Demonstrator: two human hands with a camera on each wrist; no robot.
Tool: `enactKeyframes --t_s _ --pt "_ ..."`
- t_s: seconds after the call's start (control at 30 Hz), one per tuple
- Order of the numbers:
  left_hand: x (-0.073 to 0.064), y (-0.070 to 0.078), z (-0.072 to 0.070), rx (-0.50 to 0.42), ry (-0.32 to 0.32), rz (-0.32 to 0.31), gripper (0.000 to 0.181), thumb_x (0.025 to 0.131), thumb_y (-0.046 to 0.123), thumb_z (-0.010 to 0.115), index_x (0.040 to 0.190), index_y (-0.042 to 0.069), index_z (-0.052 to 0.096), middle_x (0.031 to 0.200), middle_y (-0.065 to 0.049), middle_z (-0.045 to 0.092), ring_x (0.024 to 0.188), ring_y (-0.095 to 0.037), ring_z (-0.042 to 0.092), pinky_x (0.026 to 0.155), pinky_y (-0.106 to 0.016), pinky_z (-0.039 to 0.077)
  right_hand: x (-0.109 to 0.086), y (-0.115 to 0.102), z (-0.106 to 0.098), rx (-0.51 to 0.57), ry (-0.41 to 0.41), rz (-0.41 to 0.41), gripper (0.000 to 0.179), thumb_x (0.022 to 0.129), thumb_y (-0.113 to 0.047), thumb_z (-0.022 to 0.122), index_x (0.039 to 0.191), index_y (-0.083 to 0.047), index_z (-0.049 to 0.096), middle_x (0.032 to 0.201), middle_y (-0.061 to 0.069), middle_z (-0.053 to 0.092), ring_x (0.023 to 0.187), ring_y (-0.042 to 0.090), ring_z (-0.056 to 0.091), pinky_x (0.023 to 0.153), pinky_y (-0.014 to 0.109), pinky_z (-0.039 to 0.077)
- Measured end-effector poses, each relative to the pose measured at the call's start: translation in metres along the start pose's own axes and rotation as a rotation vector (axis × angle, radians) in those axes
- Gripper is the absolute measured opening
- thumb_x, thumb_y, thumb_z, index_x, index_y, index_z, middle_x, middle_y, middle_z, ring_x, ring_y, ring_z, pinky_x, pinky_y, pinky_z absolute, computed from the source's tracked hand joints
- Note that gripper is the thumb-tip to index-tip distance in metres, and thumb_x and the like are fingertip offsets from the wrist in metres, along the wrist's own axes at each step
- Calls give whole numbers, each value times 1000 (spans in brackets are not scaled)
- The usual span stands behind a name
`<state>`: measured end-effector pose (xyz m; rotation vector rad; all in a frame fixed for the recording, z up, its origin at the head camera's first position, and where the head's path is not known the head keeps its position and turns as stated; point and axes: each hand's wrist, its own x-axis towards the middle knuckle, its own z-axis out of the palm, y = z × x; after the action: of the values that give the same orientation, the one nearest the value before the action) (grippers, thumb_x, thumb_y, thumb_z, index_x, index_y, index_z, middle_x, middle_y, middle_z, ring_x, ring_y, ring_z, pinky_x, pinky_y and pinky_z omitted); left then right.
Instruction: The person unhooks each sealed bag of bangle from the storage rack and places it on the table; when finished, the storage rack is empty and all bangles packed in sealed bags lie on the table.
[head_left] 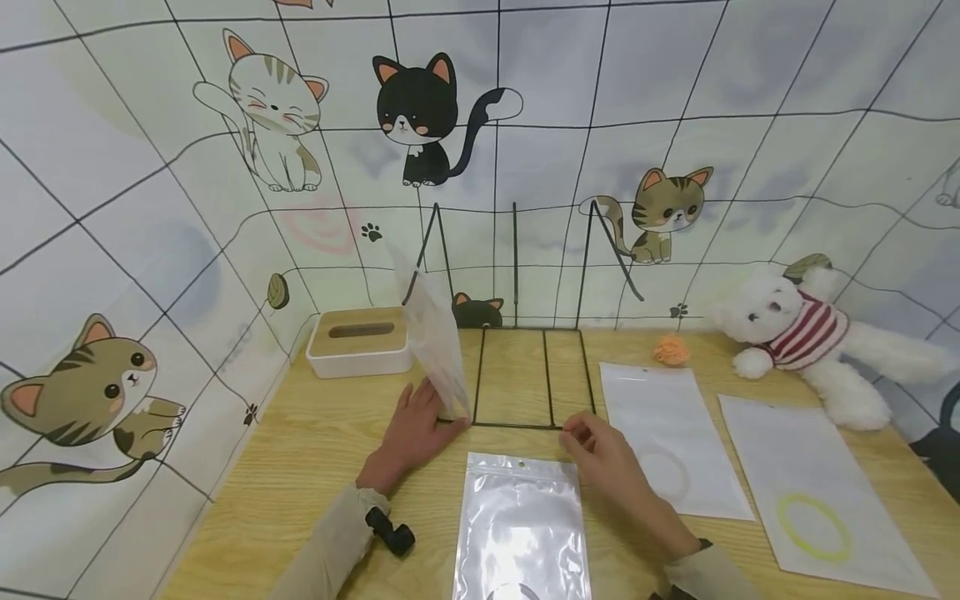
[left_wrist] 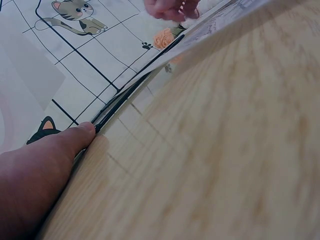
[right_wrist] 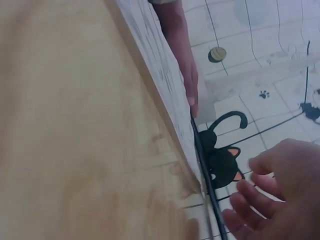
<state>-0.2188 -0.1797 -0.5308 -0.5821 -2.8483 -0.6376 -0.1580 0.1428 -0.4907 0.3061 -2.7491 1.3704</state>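
A black wire rack with upright dividers stands on the wooden table. In its left section leans a thin translucent pouch. My left hand rests flat beside that pouch, fingers partly hidden behind it. Its thumb touches the rack's front rod in the left wrist view. Loosely bent, the fingers of my right hand are by the rack's front right corner; the right wrist view shows them spread near the rod and holding nothing. Directly in front of the rack lies a shiny clear-front zip pouch.
Two more white pouches lie to the right, one with a pale ring, the other with a yellow ring. A wood-topped tissue box stands at back left. An orange flower and white teddy bear sit at back right.
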Motion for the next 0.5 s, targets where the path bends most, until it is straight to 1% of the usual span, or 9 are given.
enactKeyframes --t_s 0.1,0.17,0.2,0.23,0.33,0.4,0.43,0.47,0.5 --pt "-1 0 1 1 -9 3 85 95 63 52 160 19 21 168 -3 19 155 -24 15 120 -62 14 7 6 4 159 35 20 22 100 -24 63 113 -7 62 107 7 66 99 19 64 81 22 53" --pt "-1 0 3 1 -18 2 85 95 64 51 160 19 20 168 -2 19 155 -23 15 120 -62 14 10 10 6 196 60 43 30 100 -26 62 122 -6 58 123 12 63 111 27 62 84 25 53" --pt "-1 0 3 1 -17 4 85 95 64 51 160 19 21 167 -3 19 155 -24 15 120 -62 15 11 11 7 198 75 46 34 100 -26 62 126 -5 56 130 15 60 115 30 59 85 28 53" --pt "-1 0 3 3 -17 4 85 95 64 51 160 19 21 167 -3 20 155 -24 15 120 -62 15 12 13 8 192 86 44 39 101 -27 61 131 -4 53 137 17 55 108 32 60 80 29 53" --pt "0 -1 3 7 -4 5 83 95 63 53 159 19 23 167 -3 22 155 -24 17 119 -63 15 17 18 12 157 116 45 53 100 -30 62 144 -5 43 153 19 42 126 37 50 94 43 50" --pt "0 -1 2 10 7 10 83 95 61 54 159 18 25 166 -5 23 155 -25 18 119 -63 16 20 22 16 149 114 47 62 100 -31 62 150 -5 35 158 19 33 137 38 42 105 53 42" --pt "0 -2 1 13 9 11 83 95 61 54 159 17 25 166 -5 23 155 -26 18 119 -63 16 22 24 19 144 106 50 66 100 -31 63 151 -5 31 161 20 29 142 39 37 110 56 38" --pt "0 -2 1 14 11 13 83 95 60 55 159 17 26 166 -6 24 154 -27 19 118 -64 16 23 26 21 136 100 53 69 99 -32 63 153 -6 28 162 19 26 150 39 23 115 59 29" --pt "0 -2 0 11 9 13 83 95 60 55 159 16 26 166 -6 24 154 -27 19 118 -64 16 25 27 23 128 96 49 72 99 -31 64 154 -5 25 163 20 24 151 40 20 116 61 26"
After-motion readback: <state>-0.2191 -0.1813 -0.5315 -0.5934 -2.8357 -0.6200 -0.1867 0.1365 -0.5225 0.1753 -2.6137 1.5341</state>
